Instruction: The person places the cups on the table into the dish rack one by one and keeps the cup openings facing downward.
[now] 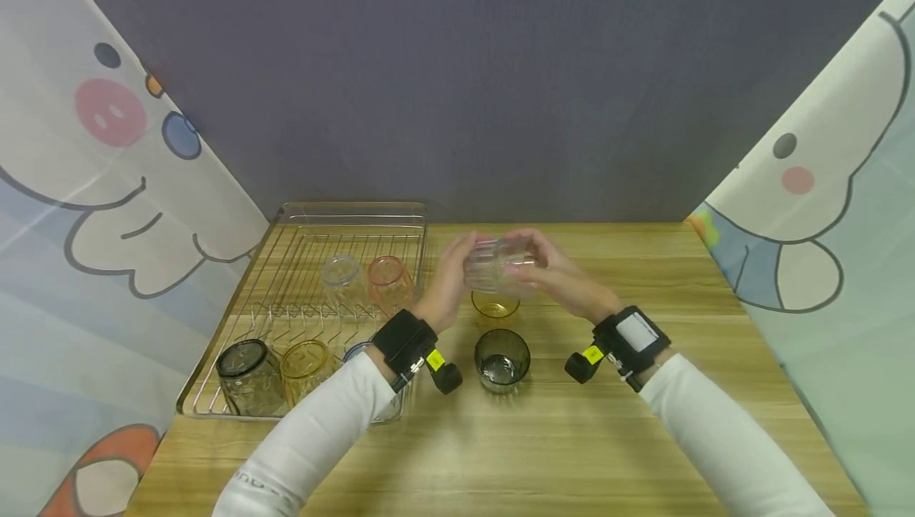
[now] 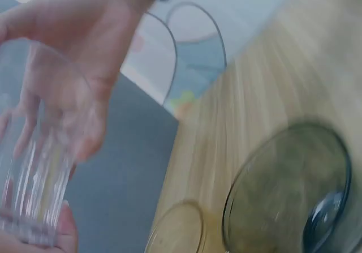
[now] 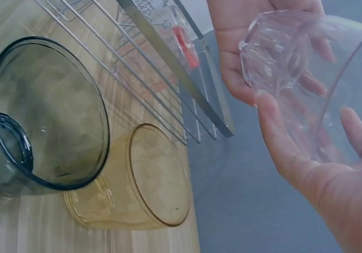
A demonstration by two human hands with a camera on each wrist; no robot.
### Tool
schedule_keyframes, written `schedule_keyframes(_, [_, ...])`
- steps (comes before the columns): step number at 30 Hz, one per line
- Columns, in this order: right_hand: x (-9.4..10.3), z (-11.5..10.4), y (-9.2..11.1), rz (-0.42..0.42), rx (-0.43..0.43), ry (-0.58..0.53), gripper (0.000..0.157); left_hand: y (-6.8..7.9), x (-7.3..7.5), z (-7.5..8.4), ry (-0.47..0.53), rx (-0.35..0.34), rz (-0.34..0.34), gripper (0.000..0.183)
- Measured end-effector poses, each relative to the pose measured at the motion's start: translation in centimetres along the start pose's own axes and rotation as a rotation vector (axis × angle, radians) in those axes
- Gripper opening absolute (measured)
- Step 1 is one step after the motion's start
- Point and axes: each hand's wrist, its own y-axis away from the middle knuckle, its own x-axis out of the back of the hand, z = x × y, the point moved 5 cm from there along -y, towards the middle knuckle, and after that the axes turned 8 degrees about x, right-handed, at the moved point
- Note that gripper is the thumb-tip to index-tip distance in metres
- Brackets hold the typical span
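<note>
A clear drinking glass [image 1: 489,267] with a fluted lower part is held in the air on its side, base to the left. My left hand [image 1: 445,283] holds it round the base end. At the mouth end my right hand [image 1: 565,279] grips it, thumb on the near side. The right wrist view shows the glass's base [image 3: 266,55] against the left fingers. Below the hands, on the table, stand a yellow glass [image 1: 496,306], partly hidden by the held one, and nearer me a dark grey glass [image 1: 503,362], its mouth up.
A metal wire rack [image 1: 300,231] lies to the left. Upside down in it are a clear glass [image 1: 343,279], a pink glass [image 1: 391,283], a grey glass [image 1: 250,382], a yellow glass [image 1: 306,370], and a blue-rimmed one mostly behind my left wrist. A grey panel [image 1: 472,88] closes off the back.
</note>
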Motion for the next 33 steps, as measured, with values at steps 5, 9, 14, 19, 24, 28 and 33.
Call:
schedule_keyframes(5, [-0.7, 0.1, -0.4, 0.003, -0.001, -0.022, 0.062, 0.1, 0.2, -0.1, 0.076, 0.059, 0.059, 0.038])
schedule_keyframes(9, [-0.9, 0.2, -0.4, 0.01, -0.005, -0.031, 0.063, 0.1, 0.5, -0.1, 0.074, 0.083, 0.098, 0.033])
schedule_keyframes(14, [-0.8, 0.4, -0.5, 0.002, -0.007, -0.028, 0.064, -0.1, 0.9, 0.0, 0.077, 0.099, 0.128, 0.033])
schedule_keyframes(19, [-0.2, 0.2, -0.5, 0.026, 0.016, -0.003, 0.061, -0.2, 1.7, 0.5, 0.129, 0.093, 0.116, 0.031])
schedule_keyframes(24, [1.4, -0.3, 0.0, 0.078, 0.071, 0.012, 0.057, -0.3, 3.2, 1.2, 0.172, 0.07, 0.067, 0.028])
schedule_keyframes(28, [3.0, -0.8, 0.5, 0.12, 0.11, -0.008, 0.05, -0.1, 4.7, 1.6, 0.174, 0.061, 0.067, 0.028])
schedule_keyframes(33, [5.1, -1.8, 1.4, 0.214, 0.154, -0.081, 0.041, 0.3, 6.5, 2.4, 0.189, 0.047, 0.097, 0.032])
